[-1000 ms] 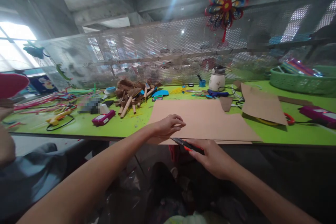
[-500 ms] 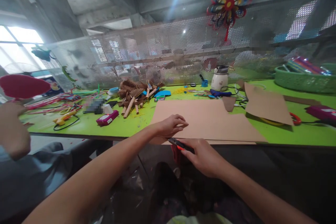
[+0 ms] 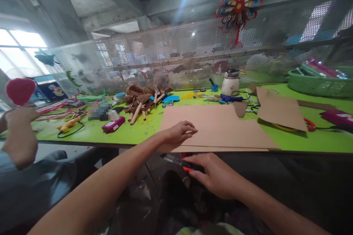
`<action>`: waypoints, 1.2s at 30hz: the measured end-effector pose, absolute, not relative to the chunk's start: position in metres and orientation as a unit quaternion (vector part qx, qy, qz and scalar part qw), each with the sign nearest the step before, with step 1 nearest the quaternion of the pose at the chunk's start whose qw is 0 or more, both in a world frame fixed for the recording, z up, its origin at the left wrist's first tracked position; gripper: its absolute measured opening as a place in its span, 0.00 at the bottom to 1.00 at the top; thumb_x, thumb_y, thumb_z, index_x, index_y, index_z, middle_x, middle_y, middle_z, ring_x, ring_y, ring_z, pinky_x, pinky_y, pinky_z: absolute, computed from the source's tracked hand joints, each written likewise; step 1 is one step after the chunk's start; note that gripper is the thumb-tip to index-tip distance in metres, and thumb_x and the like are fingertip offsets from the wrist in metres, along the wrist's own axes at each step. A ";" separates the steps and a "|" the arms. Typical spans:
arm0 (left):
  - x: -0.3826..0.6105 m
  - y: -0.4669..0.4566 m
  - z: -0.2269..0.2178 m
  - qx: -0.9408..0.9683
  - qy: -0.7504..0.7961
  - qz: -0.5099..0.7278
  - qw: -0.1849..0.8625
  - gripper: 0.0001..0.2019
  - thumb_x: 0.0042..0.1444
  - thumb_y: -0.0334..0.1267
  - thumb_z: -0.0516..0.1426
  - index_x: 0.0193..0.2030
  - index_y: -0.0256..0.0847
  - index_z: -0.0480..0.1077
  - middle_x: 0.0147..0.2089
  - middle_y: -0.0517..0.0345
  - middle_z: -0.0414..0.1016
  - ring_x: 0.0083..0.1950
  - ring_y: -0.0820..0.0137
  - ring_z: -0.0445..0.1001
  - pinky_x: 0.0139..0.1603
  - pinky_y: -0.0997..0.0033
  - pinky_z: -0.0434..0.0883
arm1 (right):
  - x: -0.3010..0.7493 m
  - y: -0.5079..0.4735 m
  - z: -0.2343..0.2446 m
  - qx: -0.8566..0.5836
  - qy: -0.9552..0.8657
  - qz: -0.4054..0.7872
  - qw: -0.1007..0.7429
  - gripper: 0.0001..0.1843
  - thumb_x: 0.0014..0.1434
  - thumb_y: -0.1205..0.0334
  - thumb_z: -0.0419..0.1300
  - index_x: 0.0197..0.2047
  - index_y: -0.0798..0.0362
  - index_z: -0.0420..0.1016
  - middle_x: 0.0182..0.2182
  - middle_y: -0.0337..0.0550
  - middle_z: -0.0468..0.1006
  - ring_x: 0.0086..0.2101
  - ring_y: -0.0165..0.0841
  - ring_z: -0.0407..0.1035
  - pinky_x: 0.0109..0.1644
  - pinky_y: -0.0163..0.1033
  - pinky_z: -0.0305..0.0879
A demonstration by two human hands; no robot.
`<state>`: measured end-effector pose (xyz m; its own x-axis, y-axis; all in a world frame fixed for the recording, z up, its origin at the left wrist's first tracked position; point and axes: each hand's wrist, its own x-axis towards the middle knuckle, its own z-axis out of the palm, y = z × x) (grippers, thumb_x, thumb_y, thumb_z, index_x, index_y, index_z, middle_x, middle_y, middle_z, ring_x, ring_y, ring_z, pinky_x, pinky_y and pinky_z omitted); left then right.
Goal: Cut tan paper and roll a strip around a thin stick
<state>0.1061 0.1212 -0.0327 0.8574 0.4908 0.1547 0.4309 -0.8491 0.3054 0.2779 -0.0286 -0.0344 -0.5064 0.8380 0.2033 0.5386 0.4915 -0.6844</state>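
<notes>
Large brown kraft paper sheets (image 3: 212, 126) lie stacked at the front edge of the green table. My left hand (image 3: 180, 132) rests on their left part, fingers stretched out and a little apart, gripping nothing. Below the table's edge, my right hand (image 3: 217, 176) is closed around a black and red utility knife (image 3: 190, 165). Its blade (image 3: 171, 159) is out and points left, apart from the paper. The fingers' undersides are hidden.
Rolled brown paper pieces (image 3: 138, 106) heap up behind left, by a purple box (image 3: 113, 125). At the back stand a white bottle (image 3: 230, 83) and a green basket (image 3: 320, 82). Another brown sheet (image 3: 281, 112) lies right. At far left a person's hand (image 3: 20, 136) appears near a pink oval shape.
My right hand and the utility knife have dropped from the paper's front edge to below it, and more blade shows. My left hand has stayed put. The pink shape at left has shifted.
</notes>
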 end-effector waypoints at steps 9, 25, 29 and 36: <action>0.110 0.120 -0.027 0.939 0.273 0.134 0.160 0.15 0.60 0.39 0.51 0.50 0.36 0.72 0.51 0.46 0.69 0.53 0.65 0.67 0.56 0.66 0.64 | 0.351 -0.053 -0.017 -0.425 -0.787 0.362 0.261 0.18 0.58 0.56 0.58 0.52 0.44 0.74 0.49 0.40 0.76 0.48 0.38 0.70 0.53 0.40 0.62; 0.118 0.099 -0.031 0.933 0.323 0.124 -0.095 0.20 0.66 0.42 0.40 0.54 0.41 0.67 0.52 0.50 0.71 0.57 0.60 0.63 0.58 0.59 0.59 | 0.474 0.160 -0.019 -0.666 -0.599 -0.045 0.443 0.21 0.54 0.56 0.55 0.47 0.59 0.75 0.32 0.53 0.78 0.33 0.41 0.70 0.36 0.43 0.64; 0.118 0.098 -0.031 0.928 0.331 0.136 -0.103 0.21 0.66 0.43 0.40 0.53 0.40 0.69 0.54 0.50 0.71 0.57 0.61 0.64 0.59 0.60 0.58 | 0.475 0.151 -0.043 -0.651 -0.630 -0.097 0.412 0.16 0.56 0.59 0.52 0.40 0.57 0.77 0.38 0.55 0.78 0.41 0.43 0.69 0.46 0.45 0.61; 0.115 0.106 -0.037 0.895 0.411 0.157 -0.068 0.23 0.63 0.47 0.45 0.56 0.36 0.67 0.57 0.45 0.68 0.60 0.56 0.62 0.61 0.57 0.57 | 0.457 0.110 -0.078 -0.591 -0.740 -0.097 0.307 0.12 0.56 0.55 0.57 0.35 0.51 0.78 0.37 0.49 0.77 0.42 0.42 0.66 0.48 0.44 0.59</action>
<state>0.1153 0.1064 -0.0372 0.6126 0.7149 0.3371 0.7577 -0.6526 0.0071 0.4574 0.1100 -0.0783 -0.1138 0.8150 0.5681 0.9338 0.2830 -0.2190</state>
